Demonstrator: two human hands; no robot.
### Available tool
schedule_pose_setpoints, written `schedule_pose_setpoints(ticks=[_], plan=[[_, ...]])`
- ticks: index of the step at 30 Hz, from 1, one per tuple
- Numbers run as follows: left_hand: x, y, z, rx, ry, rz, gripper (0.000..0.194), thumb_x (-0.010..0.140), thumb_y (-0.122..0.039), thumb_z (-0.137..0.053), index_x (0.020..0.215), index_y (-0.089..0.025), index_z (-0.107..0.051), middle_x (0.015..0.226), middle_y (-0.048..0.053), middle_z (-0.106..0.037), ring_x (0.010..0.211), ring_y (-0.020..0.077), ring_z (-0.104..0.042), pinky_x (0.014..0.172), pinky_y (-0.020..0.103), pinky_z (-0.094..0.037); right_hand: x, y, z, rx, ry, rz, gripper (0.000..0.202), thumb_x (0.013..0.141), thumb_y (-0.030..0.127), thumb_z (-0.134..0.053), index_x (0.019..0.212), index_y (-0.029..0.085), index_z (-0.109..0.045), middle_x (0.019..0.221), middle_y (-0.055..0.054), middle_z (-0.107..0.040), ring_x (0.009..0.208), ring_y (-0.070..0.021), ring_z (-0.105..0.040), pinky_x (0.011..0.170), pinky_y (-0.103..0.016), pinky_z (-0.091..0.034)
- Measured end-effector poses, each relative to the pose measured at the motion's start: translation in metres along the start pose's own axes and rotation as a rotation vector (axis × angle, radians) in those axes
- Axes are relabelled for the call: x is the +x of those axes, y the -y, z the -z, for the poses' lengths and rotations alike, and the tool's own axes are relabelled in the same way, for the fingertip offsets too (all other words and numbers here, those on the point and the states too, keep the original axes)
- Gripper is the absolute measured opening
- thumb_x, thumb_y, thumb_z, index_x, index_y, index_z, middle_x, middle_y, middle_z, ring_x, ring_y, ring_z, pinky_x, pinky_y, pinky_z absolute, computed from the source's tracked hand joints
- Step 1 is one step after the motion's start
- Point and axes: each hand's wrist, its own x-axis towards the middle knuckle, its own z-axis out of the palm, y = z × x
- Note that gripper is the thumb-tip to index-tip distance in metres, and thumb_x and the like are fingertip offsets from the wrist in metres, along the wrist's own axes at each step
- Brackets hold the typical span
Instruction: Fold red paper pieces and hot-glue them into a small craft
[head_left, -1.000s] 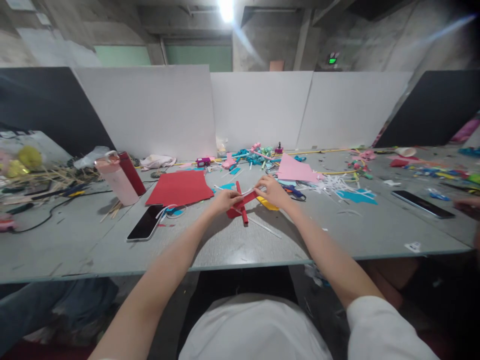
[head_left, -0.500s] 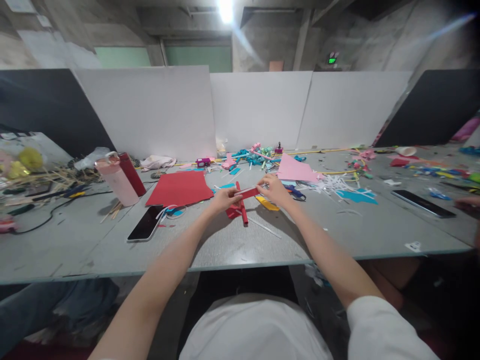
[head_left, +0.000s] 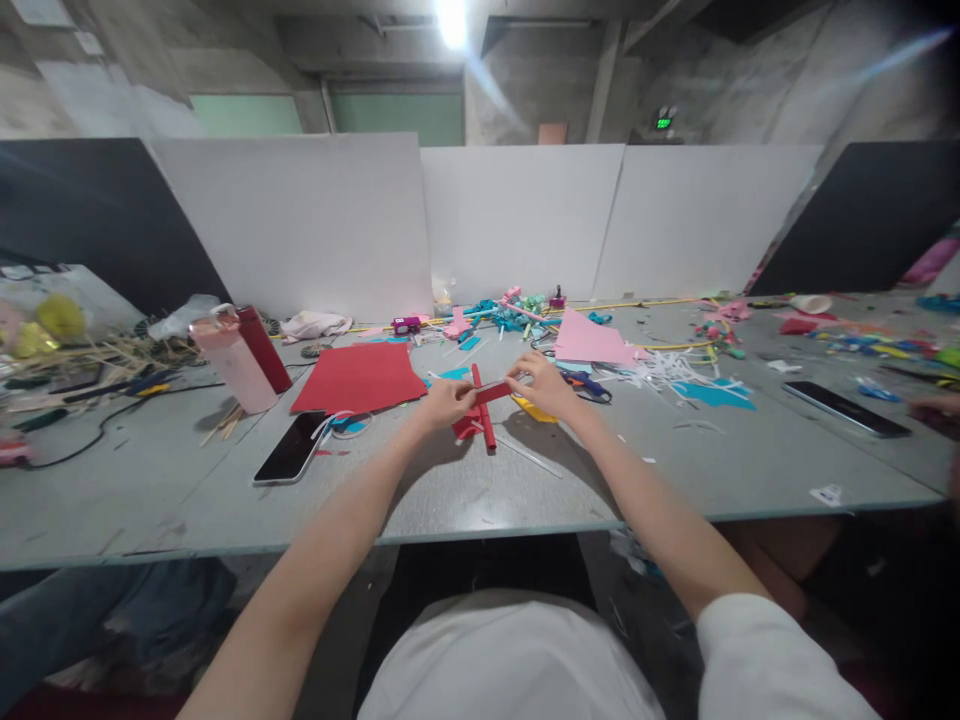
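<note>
Between my hands stretches a narrow red strip [head_left: 493, 391], which looks like foam or paper sheet. My left hand [head_left: 448, 402] pinches its left end and my right hand [head_left: 538, 384] its right end, both closed. Beneath the strip, a red rolled tube [head_left: 490, 432] lies lengthwise on the table, with red scraps [head_left: 465, 428] at its left. A thin clear stick [head_left: 534, 458] rests to the right of the tube. Close under my right hand is a yellow piece [head_left: 537, 410], partly covered, and a dark blue tool [head_left: 587, 384] lies just beyond.
A large red sheet [head_left: 360, 378], a phone [head_left: 291, 450] and a pink bottle [head_left: 236, 362] are on the left. To the right lie a pink sheet [head_left: 594, 338], white shreds [head_left: 660, 372], a blue sheet [head_left: 716, 393] and another phone [head_left: 847, 408]. White panels [head_left: 521, 220] stand behind.
The red strip has tilted, so its pale upper edge shows less. My right hand has shifted slightly to the left; my left hand has turned a little on its end.
</note>
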Motion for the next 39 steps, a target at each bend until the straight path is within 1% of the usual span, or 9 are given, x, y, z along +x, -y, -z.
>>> schedule_pose_setpoints(ticks=[3, 6, 10, 14, 16, 21, 27, 32, 39], plan=[[-0.002, -0.006, -0.003, 0.077, 0.041, -0.089, 0.024, 0.101, -0.038, -0.064, 0.095, -0.022, -0.081, 0.081, 0.007, -0.076, 0.072, 0.0186, -0.066, 0.072, 0.031, -0.048, -0.001, 0.013, -0.007, -0.007, 0.064, 0.08, 0.013, 0.102, 0.029, -0.068, 0.094, 0.022, -0.076, 0.098, -0.008, -0.069, 0.1, -0.0277, -0.062, 0.099, -0.045, -0.05], [-0.001, -0.01, -0.004, 0.069, 0.058, -0.082, 0.031, 0.104, -0.042, -0.06, 0.096, -0.02, -0.08, 0.079, 0.008, -0.075, 0.073, 0.0193, -0.064, 0.072, 0.032, -0.047, 0.0, 0.023, -0.013, -0.009, 0.094, 0.134, 0.013, 0.104, 0.028, -0.066, 0.099, 0.021, -0.076, 0.101, -0.01, -0.069, 0.106, -0.029, -0.062, 0.098, -0.044, -0.051], [0.002, -0.006, -0.003, 0.005, 0.03, -0.037, 0.037, 0.104, -0.05, -0.061, 0.095, -0.02, -0.081, 0.082, 0.006, -0.075, 0.074, 0.0184, -0.063, 0.071, 0.029, -0.047, -0.001, 0.025, -0.017, 0.022, 0.098, 0.114, 0.016, 0.106, 0.025, -0.062, 0.113, 0.022, -0.077, 0.108, -0.011, -0.072, 0.11, -0.0295, -0.063, 0.101, -0.046, -0.051], [0.003, 0.0, -0.004, -0.021, -0.003, 0.001, 0.034, 0.1, -0.049, -0.064, 0.099, -0.021, -0.083, 0.084, 0.004, -0.077, 0.074, 0.0177, -0.065, 0.071, 0.027, -0.047, -0.002, 0.023, -0.019, 0.056, 0.093, 0.051, 0.027, 0.106, 0.026, -0.062, 0.131, 0.023, -0.071, 0.117, -0.011, -0.074, 0.112, -0.0298, -0.064, 0.102, -0.047, -0.051], [0.004, 0.001, -0.006, -0.009, -0.006, 0.009, 0.032, 0.098, -0.047, -0.065, 0.102, -0.021, -0.083, 0.088, 0.004, -0.079, 0.075, 0.018, -0.066, 0.071, 0.027, -0.047, -0.002, 0.023, -0.019, 0.073, 0.089, 0.036, 0.024, 0.106, 0.028, -0.063, 0.127, 0.023, -0.072, 0.115, -0.011, -0.075, 0.11, -0.0291, -0.064, 0.101, -0.046, -0.051], [0.003, -0.002, -0.007, -0.031, 0.017, 0.011, 0.03, 0.097, -0.044, -0.065, 0.1, -0.021, -0.083, 0.09, 0.005, -0.079, 0.078, 0.0189, -0.069, 0.072, 0.027, -0.049, -0.001, 0.025, -0.017, 0.075, 0.113, 0.068, 0.009, 0.104, 0.024, -0.065, 0.102, 0.021, -0.074, 0.1, -0.009, -0.074, 0.102, -0.0274, -0.063, 0.096, -0.043, -0.05], [0.0, -0.012, -0.004, -0.027, 0.071, 0.001, 0.033, 0.098, -0.045, -0.061, 0.095, -0.019, -0.082, 0.087, 0.005, -0.079, 0.077, 0.0184, -0.068, 0.071, 0.027, -0.045, -0.002, 0.026, -0.019, 0.077, 0.122, 0.082, 0.007, 0.103, 0.024, -0.066, 0.101, 0.02, -0.072, 0.1, -0.009, -0.073, 0.1, -0.0267, -0.063, 0.094, -0.041, -0.05], [0.0, -0.018, -0.004, -0.018, 0.024, 0.035, 0.036, 0.099, -0.046, -0.06, 0.089, -0.018, -0.081, 0.08, 0.003, -0.075, 0.072, 0.0165, -0.061, 0.068, 0.027, -0.042, -0.002, 0.026, -0.019, 0.115, 0.116, 0.054, 0.009, 0.104, 0.027, -0.066, 0.1, 0.022, -0.072, 0.099, -0.008, -0.074, 0.1, -0.0256, -0.063, 0.092, -0.04, -0.049], [0.003, -0.009, -0.01, -0.158, -0.035, 0.057, 0.037, 0.092, -0.051, -0.064, 0.078, -0.018, -0.071, 0.073, 0.001, -0.066, 0.068, 0.0143, -0.053, 0.064, 0.026, -0.039, 0.001, 0.033, -0.018, 0.168, 0.074, 0.091, 0.015, 0.106, 0.032, -0.064, 0.097, 0.023, -0.072, 0.096, -0.007, -0.074, 0.095, -0.0254, -0.063, 0.094, -0.042, -0.048]])
